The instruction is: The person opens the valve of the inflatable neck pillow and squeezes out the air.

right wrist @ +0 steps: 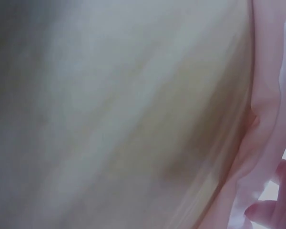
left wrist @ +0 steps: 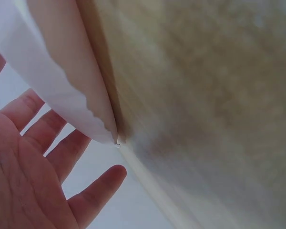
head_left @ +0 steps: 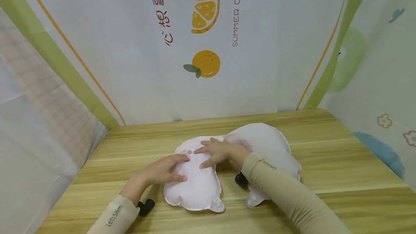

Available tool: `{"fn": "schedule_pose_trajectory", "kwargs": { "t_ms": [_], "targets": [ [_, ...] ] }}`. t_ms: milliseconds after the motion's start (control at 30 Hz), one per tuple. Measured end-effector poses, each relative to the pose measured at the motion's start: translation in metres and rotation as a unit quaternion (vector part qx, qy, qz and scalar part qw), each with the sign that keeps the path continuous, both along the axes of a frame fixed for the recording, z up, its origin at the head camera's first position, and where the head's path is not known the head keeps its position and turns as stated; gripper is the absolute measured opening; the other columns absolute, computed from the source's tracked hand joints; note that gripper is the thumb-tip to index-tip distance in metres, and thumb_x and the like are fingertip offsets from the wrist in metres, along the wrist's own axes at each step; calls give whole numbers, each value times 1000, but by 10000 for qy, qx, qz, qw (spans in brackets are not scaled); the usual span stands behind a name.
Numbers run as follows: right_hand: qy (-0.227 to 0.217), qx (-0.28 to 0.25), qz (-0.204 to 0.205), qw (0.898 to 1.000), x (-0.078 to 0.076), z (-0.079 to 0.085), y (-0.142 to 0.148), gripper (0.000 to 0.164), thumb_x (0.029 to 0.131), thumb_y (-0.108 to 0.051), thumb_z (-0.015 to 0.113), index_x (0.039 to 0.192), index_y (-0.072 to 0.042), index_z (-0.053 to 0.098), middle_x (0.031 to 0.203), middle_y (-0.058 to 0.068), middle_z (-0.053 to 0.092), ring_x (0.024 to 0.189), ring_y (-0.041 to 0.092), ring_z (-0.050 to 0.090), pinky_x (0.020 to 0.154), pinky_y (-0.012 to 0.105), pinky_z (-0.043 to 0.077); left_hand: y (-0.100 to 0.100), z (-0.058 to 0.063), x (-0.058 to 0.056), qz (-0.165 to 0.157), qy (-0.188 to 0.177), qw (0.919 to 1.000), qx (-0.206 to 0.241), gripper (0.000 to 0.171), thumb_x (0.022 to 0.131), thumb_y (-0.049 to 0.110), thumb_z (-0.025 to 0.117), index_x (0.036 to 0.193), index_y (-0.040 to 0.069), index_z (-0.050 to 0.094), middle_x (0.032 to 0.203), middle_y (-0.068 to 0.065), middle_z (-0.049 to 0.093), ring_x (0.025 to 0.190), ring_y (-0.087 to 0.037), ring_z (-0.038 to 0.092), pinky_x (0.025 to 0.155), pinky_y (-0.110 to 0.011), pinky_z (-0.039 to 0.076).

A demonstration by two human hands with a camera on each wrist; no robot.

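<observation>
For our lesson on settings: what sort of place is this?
Probably a curtained-off workspace: a wood-grain table, a white cloth printed with fruit behind it, and patterned cloths at both sides.

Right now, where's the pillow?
In the head view, the pillow lies on the wooden table, low and slightly right of centre, its left lobe touched by the left grip and right grip.

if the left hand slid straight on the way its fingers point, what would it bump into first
Most likely the right hand, whose fingertips lie just ahead over the pale pillow; exact depth is hard to judge.
</observation>
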State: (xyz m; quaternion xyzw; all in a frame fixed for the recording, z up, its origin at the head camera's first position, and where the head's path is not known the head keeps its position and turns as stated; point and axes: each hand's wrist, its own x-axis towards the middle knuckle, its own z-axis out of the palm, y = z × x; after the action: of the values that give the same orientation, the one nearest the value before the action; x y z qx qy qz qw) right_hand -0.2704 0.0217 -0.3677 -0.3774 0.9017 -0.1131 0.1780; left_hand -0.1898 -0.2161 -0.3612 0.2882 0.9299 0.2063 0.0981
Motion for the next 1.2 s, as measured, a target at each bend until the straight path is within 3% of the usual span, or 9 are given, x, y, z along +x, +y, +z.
{"fn": "schedule_pose_trajectory", "kwargs": {
  "t_ms": [433, 1033, 1200],
  "targets": [
    [16, 40, 38, 10000, -2, -3, -3, 62, 81, -65, 52, 138, -42, 38, 155, 0, 18, 141, 37, 8, 104, 69, 10, -1, 0, -1, -105, 55, 9999, -42, 65, 84, 45, 63, 131, 4, 48, 137, -12, 48, 128, -33, 41, 105, -53, 33],
    [-153, 242, -74, 9996, -2, -4, 5, 66, 81, -66, 52, 140, -44, 33, 156, -3, 12, 143, 34, 3, 106, 68, 7, 7, -3, -6, -65, -291, 9996, -32, 65, 83, 44, 65, 132, 4, 47, 138, -15, 45, 129, -36, 39, 105, -55, 31],
    [-111, 303, -52, 9995, -2, -3, 5, 67, 81, -66, 50, 141, -45, 30, 156, -3, 9, 143, 34, 1, 106, 68, 6, 7, 0, -4, -96, -183, 9997, -108, 67, 83, 43, 65, 133, 3, 46, 140, -16, 43, 131, -37, 36, 106, -56, 29]
  ]
}}
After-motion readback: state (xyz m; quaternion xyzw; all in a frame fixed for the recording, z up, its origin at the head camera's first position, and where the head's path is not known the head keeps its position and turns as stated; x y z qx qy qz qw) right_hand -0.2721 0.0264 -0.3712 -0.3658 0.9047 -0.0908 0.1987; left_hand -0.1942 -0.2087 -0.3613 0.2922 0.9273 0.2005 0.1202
